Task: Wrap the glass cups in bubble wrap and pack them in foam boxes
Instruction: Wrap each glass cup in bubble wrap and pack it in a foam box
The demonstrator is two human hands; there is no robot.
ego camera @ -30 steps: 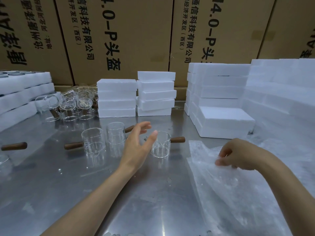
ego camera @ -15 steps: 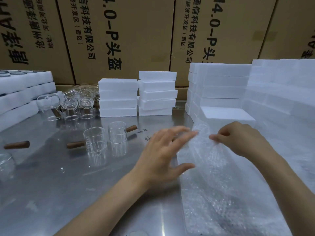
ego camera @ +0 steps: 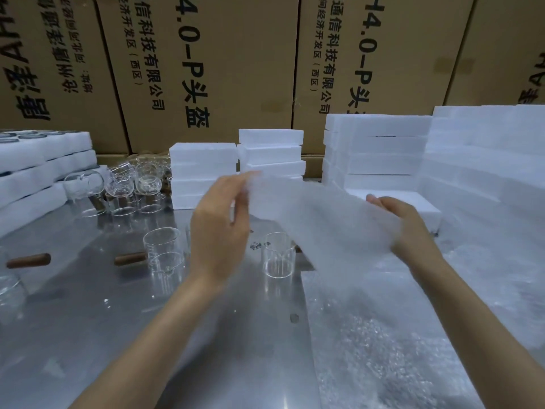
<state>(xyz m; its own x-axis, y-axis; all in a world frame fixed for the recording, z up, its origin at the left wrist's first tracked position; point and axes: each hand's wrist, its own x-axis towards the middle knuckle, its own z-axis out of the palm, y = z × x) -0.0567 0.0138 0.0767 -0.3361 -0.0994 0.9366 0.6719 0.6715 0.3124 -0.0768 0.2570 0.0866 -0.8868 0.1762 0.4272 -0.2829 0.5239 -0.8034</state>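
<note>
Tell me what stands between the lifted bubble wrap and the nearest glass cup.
Nothing visible does. The bubble wrap sheet, held by the left hand and right hand, hangs just above the glass cup, with only air between.

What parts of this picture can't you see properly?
- Bubble wrap sheet, head view: blurred, so single bubbles do not show.
- Glass cup: its handle is hidden behind the sheet.
- A cup just behind the left hand: almost fully hidden by that hand.
- Right hand: its fingertips are covered by the sheet.
- Wooden handle at the left: its cup is cut off by the picture's edge.
- Foam boxes: what is inside cannot be seen.
</note>
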